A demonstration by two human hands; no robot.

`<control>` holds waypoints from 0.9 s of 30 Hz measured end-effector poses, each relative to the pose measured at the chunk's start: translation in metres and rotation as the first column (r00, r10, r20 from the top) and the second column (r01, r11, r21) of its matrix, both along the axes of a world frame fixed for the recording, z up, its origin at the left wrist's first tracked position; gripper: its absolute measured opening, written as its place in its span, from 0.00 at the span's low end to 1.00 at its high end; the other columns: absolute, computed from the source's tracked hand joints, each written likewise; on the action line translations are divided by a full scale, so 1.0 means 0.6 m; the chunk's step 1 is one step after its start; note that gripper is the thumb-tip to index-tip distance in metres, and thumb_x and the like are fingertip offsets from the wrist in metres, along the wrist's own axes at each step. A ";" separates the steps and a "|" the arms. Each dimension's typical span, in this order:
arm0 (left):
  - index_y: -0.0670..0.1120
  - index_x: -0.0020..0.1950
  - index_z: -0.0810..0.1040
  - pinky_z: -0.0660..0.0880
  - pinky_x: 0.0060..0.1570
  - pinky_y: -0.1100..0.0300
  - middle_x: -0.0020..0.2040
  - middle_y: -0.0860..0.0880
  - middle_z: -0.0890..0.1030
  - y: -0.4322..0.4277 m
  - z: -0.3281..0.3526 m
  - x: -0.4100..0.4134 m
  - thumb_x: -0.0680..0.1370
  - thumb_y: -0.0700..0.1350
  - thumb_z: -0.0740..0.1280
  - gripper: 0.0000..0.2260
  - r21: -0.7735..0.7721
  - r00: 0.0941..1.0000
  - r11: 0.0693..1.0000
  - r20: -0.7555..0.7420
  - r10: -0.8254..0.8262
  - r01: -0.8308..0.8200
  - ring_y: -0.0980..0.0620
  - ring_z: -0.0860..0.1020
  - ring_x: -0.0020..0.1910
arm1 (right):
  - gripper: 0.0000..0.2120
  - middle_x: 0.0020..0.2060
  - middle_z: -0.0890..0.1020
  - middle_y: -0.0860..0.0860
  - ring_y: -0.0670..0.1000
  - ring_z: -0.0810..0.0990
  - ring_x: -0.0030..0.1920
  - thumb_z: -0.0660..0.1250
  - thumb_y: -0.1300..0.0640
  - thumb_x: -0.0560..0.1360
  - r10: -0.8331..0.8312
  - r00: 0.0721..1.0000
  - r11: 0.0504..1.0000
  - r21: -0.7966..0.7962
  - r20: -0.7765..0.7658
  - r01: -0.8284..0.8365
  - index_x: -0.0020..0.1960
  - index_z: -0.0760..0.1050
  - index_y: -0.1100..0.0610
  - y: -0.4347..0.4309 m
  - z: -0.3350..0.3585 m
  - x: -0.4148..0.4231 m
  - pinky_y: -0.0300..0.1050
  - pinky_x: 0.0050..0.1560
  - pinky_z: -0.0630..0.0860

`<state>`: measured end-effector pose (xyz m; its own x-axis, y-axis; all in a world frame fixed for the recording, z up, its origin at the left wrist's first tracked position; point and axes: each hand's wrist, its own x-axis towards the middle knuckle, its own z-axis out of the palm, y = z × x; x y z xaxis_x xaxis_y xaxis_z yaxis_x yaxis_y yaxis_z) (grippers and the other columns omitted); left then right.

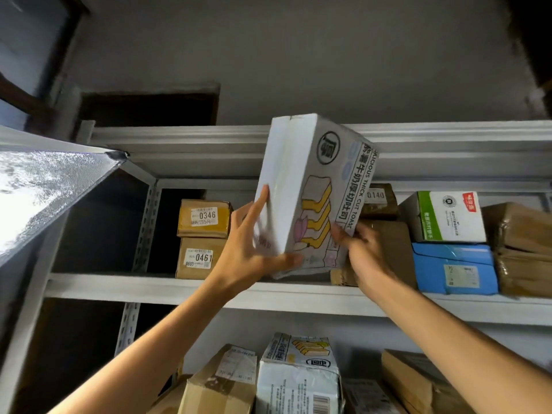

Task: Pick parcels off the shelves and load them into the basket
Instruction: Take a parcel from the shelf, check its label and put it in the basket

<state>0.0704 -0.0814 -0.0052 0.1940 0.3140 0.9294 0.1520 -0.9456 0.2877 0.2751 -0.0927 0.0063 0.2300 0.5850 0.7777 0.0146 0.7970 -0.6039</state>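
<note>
A tall white toast box (310,186) with yellow bread drawings stands tilted at the front edge of the upper shelf (167,286). My left hand (254,240) holds its left face, fingers spread up the side and thumb under the lower corner. My right hand (358,243) grips the box's lower right side, its fingers blurred. The basket is out of view.
Two stacked brown parcels (203,237) labelled 0346 and 0461 sit left of the box. A green-white box (445,216), a blue parcel (454,268) and brown parcels (519,249) fill the right. The lower shelf holds another toast box (298,375) and cartons.
</note>
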 end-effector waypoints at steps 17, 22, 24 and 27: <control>0.42 0.70 0.69 0.76 0.47 0.36 0.58 0.40 0.79 0.023 -0.005 -0.013 0.78 0.53 0.56 0.24 -0.392 0.628 0.490 0.518 -0.581 0.778 0.40 0.79 0.54 | 0.35 0.64 0.74 0.50 0.47 0.72 0.65 0.70 0.41 0.69 -0.657 0.630 0.688 0.672 0.415 0.275 0.72 0.69 0.54 -0.079 -0.009 -0.019 0.45 0.67 0.71; 0.52 0.72 0.69 0.65 0.64 0.32 0.67 0.44 0.75 -0.003 0.010 -0.020 0.74 0.72 0.48 0.35 -0.391 0.742 0.635 0.267 -0.614 0.666 0.37 0.73 0.65 | 0.30 0.59 0.77 0.53 0.49 0.77 0.58 0.64 0.41 0.75 -0.710 0.623 0.637 0.675 0.327 0.372 0.72 0.68 0.56 -0.074 0.015 -0.025 0.41 0.54 0.78; 0.54 0.67 0.74 0.66 0.66 0.37 0.64 0.45 0.78 -0.023 0.036 -0.019 0.73 0.70 0.55 0.30 -0.284 0.860 0.813 0.200 -0.469 0.509 0.39 0.75 0.63 | 0.22 0.49 0.81 0.49 0.41 0.80 0.47 0.65 0.41 0.76 -0.600 0.752 0.725 0.583 0.272 0.367 0.60 0.76 0.57 -0.085 0.038 -0.028 0.32 0.40 0.76; 0.57 0.55 0.81 0.69 0.64 0.47 0.54 0.46 0.82 -0.057 0.084 -0.015 0.73 0.68 0.58 0.22 -0.185 0.967 0.957 0.170 -0.191 0.222 0.46 0.79 0.55 | 0.16 0.36 0.80 0.44 0.39 0.77 0.31 0.66 0.42 0.76 -0.544 0.829 0.793 0.405 0.133 0.456 0.46 0.79 0.55 -0.116 0.086 -0.027 0.34 0.30 0.71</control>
<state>0.0617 -0.1157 0.0451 0.1392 0.4649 0.8743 -0.0990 -0.8720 0.4794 0.2592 -0.1622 0.0576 0.2039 0.1250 0.9710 0.5717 0.7899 -0.2217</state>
